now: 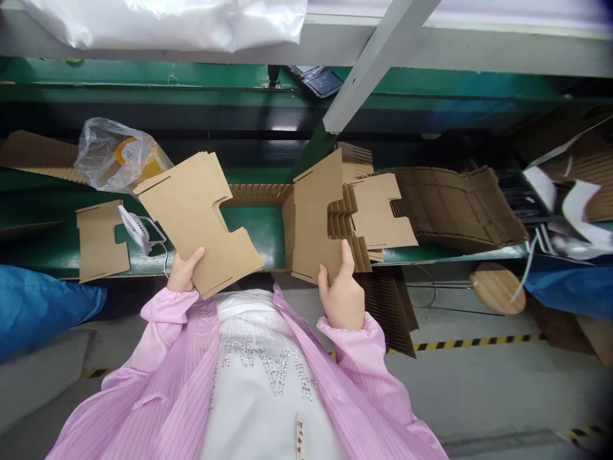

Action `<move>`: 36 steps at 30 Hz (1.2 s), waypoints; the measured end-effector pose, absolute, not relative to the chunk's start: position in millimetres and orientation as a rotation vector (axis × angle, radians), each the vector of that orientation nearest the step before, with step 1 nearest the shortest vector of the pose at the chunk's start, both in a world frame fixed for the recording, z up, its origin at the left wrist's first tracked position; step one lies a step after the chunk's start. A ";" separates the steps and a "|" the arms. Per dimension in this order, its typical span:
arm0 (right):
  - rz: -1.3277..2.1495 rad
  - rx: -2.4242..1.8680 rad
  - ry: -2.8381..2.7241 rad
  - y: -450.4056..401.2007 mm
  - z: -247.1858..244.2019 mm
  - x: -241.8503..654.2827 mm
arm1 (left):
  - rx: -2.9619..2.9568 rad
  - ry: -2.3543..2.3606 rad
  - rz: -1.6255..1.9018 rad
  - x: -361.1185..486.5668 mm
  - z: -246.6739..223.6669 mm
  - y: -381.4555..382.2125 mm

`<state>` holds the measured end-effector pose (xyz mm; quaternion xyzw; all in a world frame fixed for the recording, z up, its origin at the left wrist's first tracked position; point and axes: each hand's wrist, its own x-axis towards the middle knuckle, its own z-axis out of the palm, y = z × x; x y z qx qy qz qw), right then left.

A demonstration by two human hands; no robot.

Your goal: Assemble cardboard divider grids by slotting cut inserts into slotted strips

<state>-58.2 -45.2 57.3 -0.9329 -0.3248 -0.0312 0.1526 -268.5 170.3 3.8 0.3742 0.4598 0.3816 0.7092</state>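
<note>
My left hand [184, 271] grips a small stack of flat brown cardboard dividers [196, 220], thumb on the top sheet. Each sheet has a notch on its right side and thin slits near the ends. My right hand [342, 291] has its index finger stretched out and its thumb apart; the other fingers are curled and mostly hidden. It touches the near side of an upright notched cardboard divider [311, 217]. Several more notched dividers [341, 220] stand in a row just right of that one. A further notched sheet [380, 211] lies beside the row.
On the green bench stand a small white fan [136, 230], a loose divider [103, 243] and a clear plastic bag [112, 156] with yellow tape. Brown cardboard [454, 204] lies at right. A grey post [378, 61] rises beyond the bench. A wooden stool [498, 287] stands below.
</note>
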 end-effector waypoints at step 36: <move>0.161 -3.041 -1.052 1.1 28.9 -61.2 | 0.816 1.003 0.822 -281.0 3.6 162.0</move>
